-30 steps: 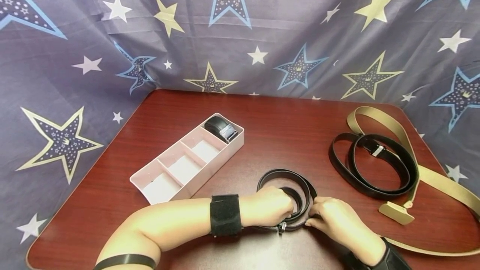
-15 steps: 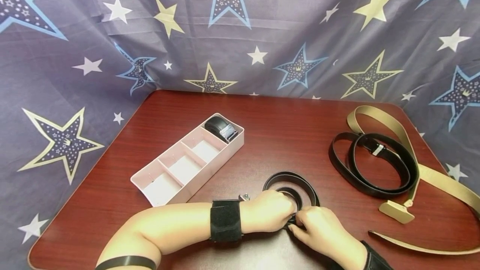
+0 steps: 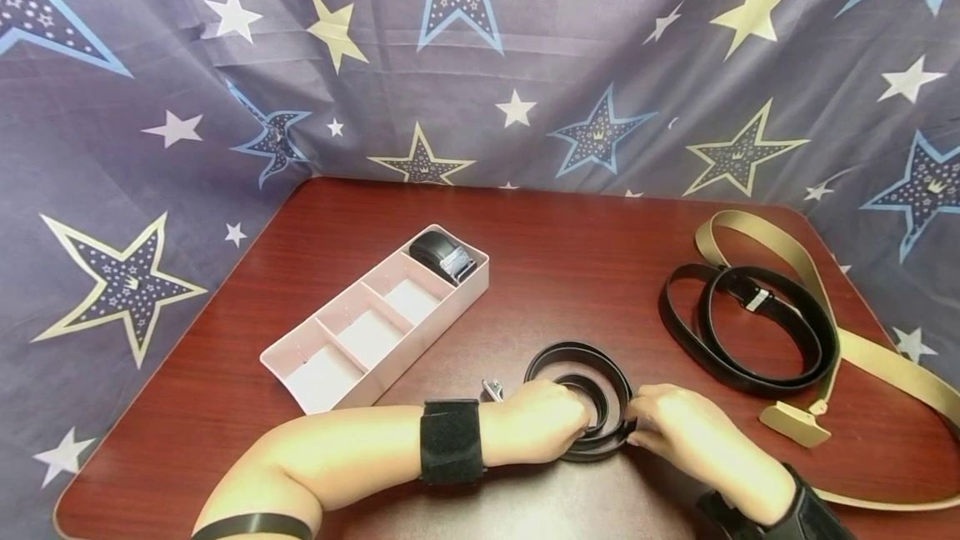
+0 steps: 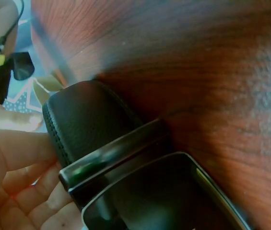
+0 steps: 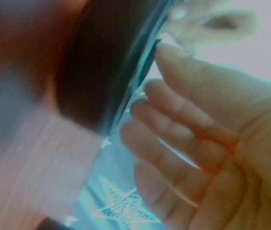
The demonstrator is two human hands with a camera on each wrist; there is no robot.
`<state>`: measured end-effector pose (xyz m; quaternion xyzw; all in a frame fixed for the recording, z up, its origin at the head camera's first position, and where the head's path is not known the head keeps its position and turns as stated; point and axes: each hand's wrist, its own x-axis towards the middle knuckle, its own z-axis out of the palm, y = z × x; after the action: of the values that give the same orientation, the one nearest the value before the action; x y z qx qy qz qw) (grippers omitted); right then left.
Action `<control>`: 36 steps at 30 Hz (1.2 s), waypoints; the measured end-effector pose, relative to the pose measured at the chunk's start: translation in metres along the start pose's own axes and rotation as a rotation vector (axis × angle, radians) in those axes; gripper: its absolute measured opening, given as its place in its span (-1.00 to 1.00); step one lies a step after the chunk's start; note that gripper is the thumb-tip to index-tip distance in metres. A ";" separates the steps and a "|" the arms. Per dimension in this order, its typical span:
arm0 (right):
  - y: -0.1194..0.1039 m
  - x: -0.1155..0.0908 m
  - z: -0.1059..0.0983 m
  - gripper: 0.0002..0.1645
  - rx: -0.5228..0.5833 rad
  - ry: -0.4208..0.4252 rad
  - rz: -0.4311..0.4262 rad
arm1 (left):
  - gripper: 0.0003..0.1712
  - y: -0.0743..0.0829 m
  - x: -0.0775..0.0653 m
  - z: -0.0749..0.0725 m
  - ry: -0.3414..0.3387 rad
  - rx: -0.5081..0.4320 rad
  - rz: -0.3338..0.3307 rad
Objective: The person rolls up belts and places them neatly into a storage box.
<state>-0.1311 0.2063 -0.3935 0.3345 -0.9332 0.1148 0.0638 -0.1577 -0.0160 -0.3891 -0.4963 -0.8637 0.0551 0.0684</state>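
Note:
A black leather belt (image 3: 577, 350) lies in loose coils near the table's front, a tighter roll inside a wider loop. My left hand (image 3: 536, 422) grips the inner roll from the left, fingers curled down into the coil. Left of that hand, the silver buckle (image 3: 492, 390) sticks out; close up in the left wrist view, the buckle's metal frame (image 4: 111, 155) crosses the black strap (image 4: 87, 117). My right hand (image 3: 682, 432) pinches the outer loop at its right side. In the right wrist view its thumb and fingertips meet the edge of the dark, blurred strap (image 5: 106, 62).
A pink tray (image 3: 431, 346) with several compartments stands at the left; a rolled black belt (image 3: 438, 255) with a silver buckle sits in its far compartment. At the right lie another coiled black belt (image 3: 693, 357) and a tan belt (image 3: 892, 365) with a gold buckle (image 3: 795, 423).
The buckle has swung from below my left hand round to its left side. My right hand moved left toward the left hand, then back right along the belt.

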 end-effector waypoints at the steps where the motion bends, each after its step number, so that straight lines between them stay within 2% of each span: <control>1: 0.003 0.001 0.000 -0.77 0.008 -0.010 -0.019 | -0.83 0.000 0.000 0.000 0.002 -0.001 0.000; 3: 0.007 0.001 0.001 -0.78 0.038 -0.020 -0.045 | -0.83 0.000 -0.001 0.001 0.002 -0.006 -0.006; 8: 0.004 0.001 0.011 -0.73 0.103 0.019 -0.087 | -0.82 0.000 -0.002 0.001 0.010 -0.032 -0.023; 14: -0.006 0.001 0.024 -0.53 0.062 0.145 -0.155 | -0.79 0.000 -0.003 0.002 -0.017 -0.062 -0.049; 17: -0.013 0.004 0.028 -0.49 0.034 0.184 -0.160 | -0.79 0.000 -0.003 0.002 -0.025 -0.063 -0.057; 29: -0.044 0.012 0.040 -0.50 0.059 0.174 -0.049 | -0.85 0.005 -0.003 0.000 -0.017 0.000 -0.068; 32: -0.043 0.012 0.038 -0.55 0.120 0.161 -0.059 | -0.84 0.006 -0.003 0.000 -0.010 0.015 -0.072; 36: -0.027 0.009 0.026 -0.69 0.176 0.133 -0.122 | -0.86 0.005 -0.002 0.002 -0.014 0.013 -0.076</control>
<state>-0.1224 0.1740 -0.4127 0.3866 -0.8912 0.2139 0.1027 -0.1531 -0.0154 -0.3919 -0.4625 -0.8819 0.0614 0.0674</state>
